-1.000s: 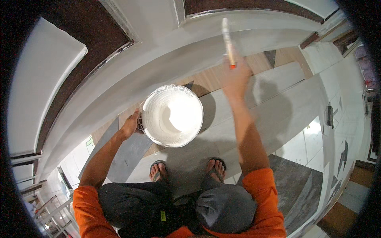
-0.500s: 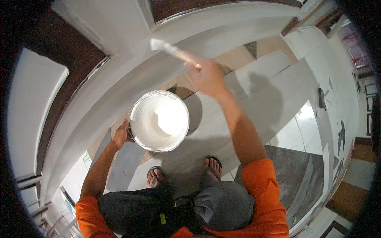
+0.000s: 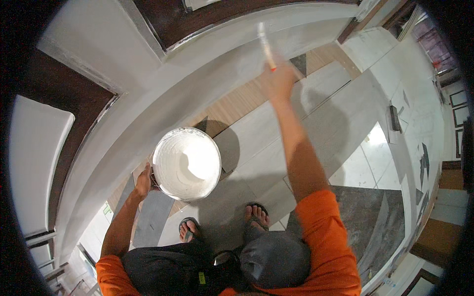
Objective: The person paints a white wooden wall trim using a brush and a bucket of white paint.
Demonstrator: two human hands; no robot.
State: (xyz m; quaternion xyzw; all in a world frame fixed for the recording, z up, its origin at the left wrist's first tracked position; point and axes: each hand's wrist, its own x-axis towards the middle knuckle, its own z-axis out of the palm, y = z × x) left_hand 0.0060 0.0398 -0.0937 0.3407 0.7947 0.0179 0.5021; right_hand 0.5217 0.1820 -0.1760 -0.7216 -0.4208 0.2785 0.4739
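My left hand [image 3: 144,178] grips the left side of a white bucket [image 3: 170,165] with white paint inside and crusted around its rim. My right hand [image 3: 280,79] is raised, blurred by motion, closed around a paintbrush [image 3: 264,42] with a pale handle. The brush points upward in front of the pale wall band [image 3: 237,59] below a dark brown panel frame [image 3: 192,27]; whether the bristles touch the wall is unclear. My two sandaled feet show below the bucket.
Loose grey planks [image 3: 321,128] and wood-look pieces [image 3: 232,102] lie along the wall base. A dark grey sheet [image 3: 360,227] covers tiles at the lower right. Another brown-framed white panel [image 3: 39,163] stands at the left, and a doorway with purple material [image 3: 428,39] shows upper right.
My right hand and brush swung left above the bucket, then moved back up and right. The bucket and left hand now appear lower and further left, as the whole view has shifted.
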